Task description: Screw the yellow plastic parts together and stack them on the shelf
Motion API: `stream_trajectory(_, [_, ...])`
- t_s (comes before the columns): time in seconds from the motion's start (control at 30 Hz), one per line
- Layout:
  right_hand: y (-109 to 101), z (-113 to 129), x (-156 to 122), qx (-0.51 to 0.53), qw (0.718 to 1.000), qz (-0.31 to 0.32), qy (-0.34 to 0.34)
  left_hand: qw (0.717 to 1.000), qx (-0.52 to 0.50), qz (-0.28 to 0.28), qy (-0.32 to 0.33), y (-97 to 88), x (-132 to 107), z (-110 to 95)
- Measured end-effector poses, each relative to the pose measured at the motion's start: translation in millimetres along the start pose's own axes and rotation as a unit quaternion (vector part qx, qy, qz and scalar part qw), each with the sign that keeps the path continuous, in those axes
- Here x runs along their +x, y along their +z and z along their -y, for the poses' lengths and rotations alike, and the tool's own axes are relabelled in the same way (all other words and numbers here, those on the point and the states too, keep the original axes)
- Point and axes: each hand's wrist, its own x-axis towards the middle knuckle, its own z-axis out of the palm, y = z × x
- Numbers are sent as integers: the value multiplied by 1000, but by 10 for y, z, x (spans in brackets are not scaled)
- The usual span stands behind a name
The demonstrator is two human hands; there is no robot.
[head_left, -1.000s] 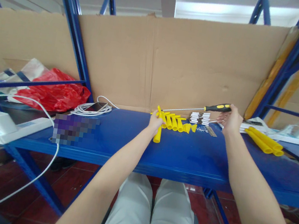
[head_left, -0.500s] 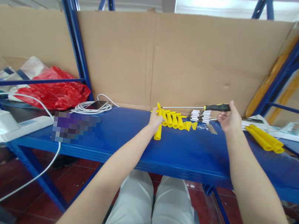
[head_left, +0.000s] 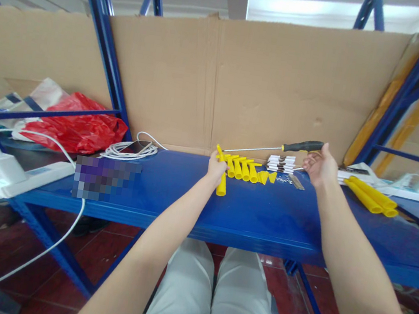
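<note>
My left hand (head_left: 216, 171) is closed around a yellow plastic handle (head_left: 221, 187) with a hollow, round lower end and a narrow top piece. A long screwdriver (head_left: 302, 146) with a black and yellow grip slants down to the left, its tip meeting the top of that handle. The end of the grip rests in my right hand (head_left: 323, 169), between thumb and fingers; some of those fingers are loosely curled. Beside my left hand, several similar yellow handles (head_left: 245, 171) lie in a row. Small yellow wedge-shaped pieces (head_left: 264, 176) follow to their right.
White packets (head_left: 281, 163) stand by the cardboard, with tiny screws (head_left: 284, 179) and flat metal strips (head_left: 297, 182) before them. Yellow tubes (head_left: 372, 196) lie at right. Leftward are a coiled white cable (head_left: 129, 150), a power strip (head_left: 43, 178) and a red bag (head_left: 80, 127).
The screwdriver has shifted slightly left and its grip tilts up more. The top of the yellow handle in my left hand leans further left.
</note>
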Motion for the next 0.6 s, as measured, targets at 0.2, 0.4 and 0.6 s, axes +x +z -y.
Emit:
stream_trajectory(0.2, [33, 12, -54, -3, 999, -32, -8, 1000, 0, -3, 8, -6, 40, 23])
stream_trajectory(0.4, [9, 15, -35, -10, 1000, -15, -14, 1000, 8, -7, 8, -7, 39, 20])
stream_trajectory(0.6, [-21, -1, 17, -24, 1000, 4, 10, 1000, 10, -16, 3, -13, 24, -1])
